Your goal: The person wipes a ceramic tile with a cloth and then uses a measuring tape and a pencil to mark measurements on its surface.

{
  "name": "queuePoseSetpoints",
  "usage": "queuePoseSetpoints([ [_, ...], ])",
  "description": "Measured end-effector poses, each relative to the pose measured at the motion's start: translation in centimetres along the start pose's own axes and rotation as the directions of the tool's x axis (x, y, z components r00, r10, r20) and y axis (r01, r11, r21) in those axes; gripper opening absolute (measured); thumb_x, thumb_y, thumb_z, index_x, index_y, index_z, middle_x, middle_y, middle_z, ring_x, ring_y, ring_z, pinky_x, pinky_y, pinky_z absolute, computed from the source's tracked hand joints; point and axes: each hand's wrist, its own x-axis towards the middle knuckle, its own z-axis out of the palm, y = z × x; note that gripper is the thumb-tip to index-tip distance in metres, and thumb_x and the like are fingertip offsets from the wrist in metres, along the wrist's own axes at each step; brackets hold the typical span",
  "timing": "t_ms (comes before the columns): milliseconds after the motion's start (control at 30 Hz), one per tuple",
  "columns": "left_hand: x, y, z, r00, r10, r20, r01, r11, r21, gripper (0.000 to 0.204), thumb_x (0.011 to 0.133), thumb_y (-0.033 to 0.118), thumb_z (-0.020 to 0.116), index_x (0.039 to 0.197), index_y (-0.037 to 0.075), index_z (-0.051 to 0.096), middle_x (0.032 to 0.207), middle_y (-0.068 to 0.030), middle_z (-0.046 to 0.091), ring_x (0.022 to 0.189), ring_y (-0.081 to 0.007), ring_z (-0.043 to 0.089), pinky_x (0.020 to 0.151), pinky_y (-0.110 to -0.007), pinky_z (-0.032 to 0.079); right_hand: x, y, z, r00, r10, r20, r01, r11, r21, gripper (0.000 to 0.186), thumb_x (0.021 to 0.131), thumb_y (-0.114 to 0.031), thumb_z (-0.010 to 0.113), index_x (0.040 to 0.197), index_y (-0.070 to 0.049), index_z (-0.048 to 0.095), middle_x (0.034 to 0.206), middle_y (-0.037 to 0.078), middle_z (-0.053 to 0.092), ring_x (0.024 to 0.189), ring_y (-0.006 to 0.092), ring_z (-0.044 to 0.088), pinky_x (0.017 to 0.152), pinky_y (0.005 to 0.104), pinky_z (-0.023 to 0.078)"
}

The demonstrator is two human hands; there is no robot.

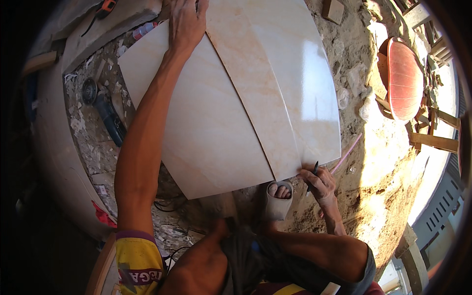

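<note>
A large cream marbled tile (pixel 196 132) lies flat before me, its right part (pixel 314 73) glossy in the light. Over it runs a narrower tile strip (pixel 250 83), with a thin dark gap along its left edge. At the far end of the strip, my left hand (pixel 188 24) reaches over the tile with thumb and fingers apart; its fingertips are partly cut off by the frame. By the strip's near right corner, my right hand (pixel 320 186) is closed around a dark pen (pixel 315 168), its fingertips at the tile's near edge.
An angle grinder (pixel 109 115) lies on the rubble at left. An orange-and-black tape measure (pixel 104 9) sits on a pale slab (pixel 115 29). My sandalled foot (pixel 279 196) stands close to the tile's near edge. At right are a red oval panel (pixel 405 78) and wooden pieces (pixel 435 142).
</note>
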Motion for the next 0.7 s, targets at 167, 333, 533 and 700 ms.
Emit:
queuePoseSetpoints([
  [167, -0.1, 0.2, 0.2, 1.0, -0.007, -0.022, 0.006, 1.0, -0.006, 0.026, 0.108, 0.02, 0.051, 0.104, 0.0, 0.066, 0.103, -0.0222, 0.064, 0.106, -0.0408, 0.059, 0.097, -0.049, 0.045, -0.4, -0.3, 0.2, 1.0, 0.029, -0.003, -0.029, 1.0, 0.009, 0.042, 0.077, -0.001, 0.087, 0.116, -0.01, 0.075, 0.11, 0.006, 0.075, 0.092, 0.0235, 0.073, 0.075, 0.0356, 0.059],
  [333, -0.8, -1.7, 0.1, 0.998, -0.065, -0.005, 0.065, 0.998, 0.009, 0.033, 0.106, 0.033, 0.059, 0.115, 0.003, 0.071, 0.113, -0.0173, 0.068, 0.113, -0.0349, 0.062, 0.103, -0.044, 0.046, 0.3, -0.9, -0.4, 0.998, 0.067, 0.02, -0.068, 0.996, 0.065, 0.04, 0.083, -0.005, 0.086, 0.121, -0.008, 0.074, 0.113, 0.008, 0.074, 0.093, 0.0248, 0.072, 0.075, 0.0357, 0.058],
  [533, -0.8, 0.3, 0.4, 0.982, -0.181, 0.062, 0.183, 0.983, -0.034, 0.034, 0.101, 0.03, 0.064, 0.113, -0.002, 0.066, 0.112, -0.022, 0.066, 0.114, -0.0383, 0.061, 0.103, -0.046, 0.045, -1.0, 0.0, -0.2, 0.849, 0.438, -0.295, -0.296, 0.857, 0.422, 0.032, 0.114, -0.017, 0.041, 0.134, 0.002, 0.058, 0.105, 0.017, 0.074, 0.084, 0.0201, 0.068, 0.076, 0.0354, 0.056],
  [700, -1.2, -1.5, 0.3, 0.984, -0.144, 0.1, 0.137, 0.988, 0.073, 0.048, 0.105, 0.05, 0.06, 0.127, 0.01, 0.074, 0.129, -0.0154, 0.068, 0.125, -0.033, 0.062, 0.109, -0.042, 0.045, -1.1, 1.0, -1.5, 0.892, 0.379, -0.246, -0.315, 0.912, 0.265, 0.017, 0.104, -0.004, 0.065, 0.121, -0.003, 0.064, 0.106, 0.017, 0.074, 0.089, 0.0224, 0.072, 0.082, 0.0368, 0.058],
])
